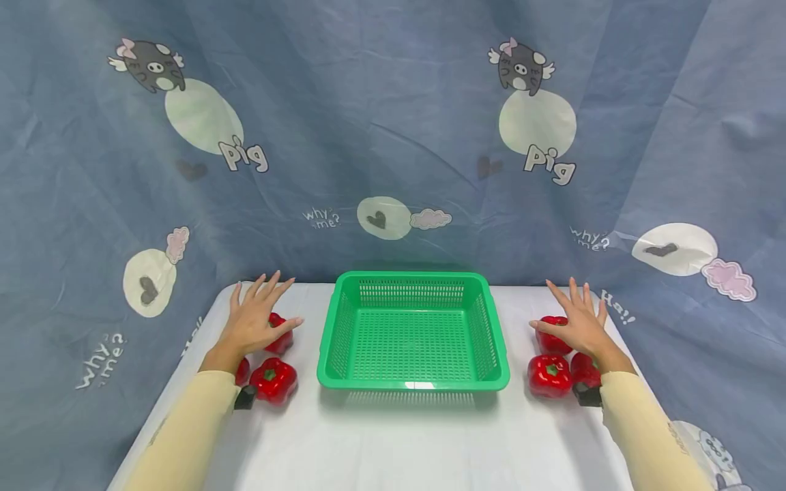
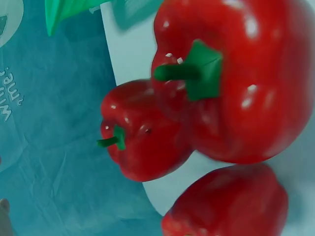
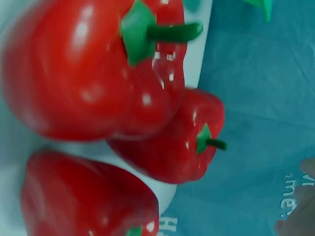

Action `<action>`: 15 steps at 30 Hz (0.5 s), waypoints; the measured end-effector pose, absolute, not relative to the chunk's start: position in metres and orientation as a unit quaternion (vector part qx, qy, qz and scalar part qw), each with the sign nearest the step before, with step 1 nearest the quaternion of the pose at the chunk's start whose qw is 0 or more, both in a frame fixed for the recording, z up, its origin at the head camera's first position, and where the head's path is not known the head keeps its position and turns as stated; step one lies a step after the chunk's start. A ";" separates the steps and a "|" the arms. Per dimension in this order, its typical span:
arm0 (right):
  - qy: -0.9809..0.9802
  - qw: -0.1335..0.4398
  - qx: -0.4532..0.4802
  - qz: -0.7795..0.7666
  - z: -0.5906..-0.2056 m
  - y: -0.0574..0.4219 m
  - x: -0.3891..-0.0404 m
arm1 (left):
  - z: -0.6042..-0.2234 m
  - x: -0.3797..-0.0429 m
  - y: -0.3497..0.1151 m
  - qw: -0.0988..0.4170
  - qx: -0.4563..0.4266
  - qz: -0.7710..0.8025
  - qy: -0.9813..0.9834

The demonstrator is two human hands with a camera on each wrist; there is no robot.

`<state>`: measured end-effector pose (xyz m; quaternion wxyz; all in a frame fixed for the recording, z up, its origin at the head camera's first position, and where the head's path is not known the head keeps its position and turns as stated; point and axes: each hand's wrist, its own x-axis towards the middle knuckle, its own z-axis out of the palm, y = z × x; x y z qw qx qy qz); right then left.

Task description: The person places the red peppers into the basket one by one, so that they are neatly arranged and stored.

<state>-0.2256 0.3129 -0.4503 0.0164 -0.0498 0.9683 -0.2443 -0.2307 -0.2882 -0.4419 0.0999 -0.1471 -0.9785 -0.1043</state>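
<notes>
My left hand [image 1: 253, 320] hovers with spread fingers over a group of red bell peppers at the left. One pepper [image 1: 274, 380] lies nearest the front there; another [image 1: 280, 339] shows partly behind the thumb, and a third [image 1: 242, 372] is mostly covered by the wrist. On the right, my right hand [image 1: 580, 324] is likewise spread above three red peppers. The front one [image 1: 549, 376] is fully visible, while the hand partly covers the back one [image 1: 552, 339] and the outer one [image 1: 585, 370]. In the left wrist view, a large pepper [image 2: 266, 88] with a green stem fills the upper right. Neither hand holds anything.
Between the two groups stands a green plastic basket [image 1: 413, 384] with slotted walls, nothing inside it. A white cloth [image 1: 405, 443] covers the table. Behind and beside the table hangs a blue printed curtain [image 1: 393, 136].
</notes>
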 end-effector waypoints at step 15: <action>0.945 0.012 -0.036 -0.326 -0.463 0.301 -0.206 | -0.459 -0.206 -0.294 0.078 -0.149 -0.140 -0.976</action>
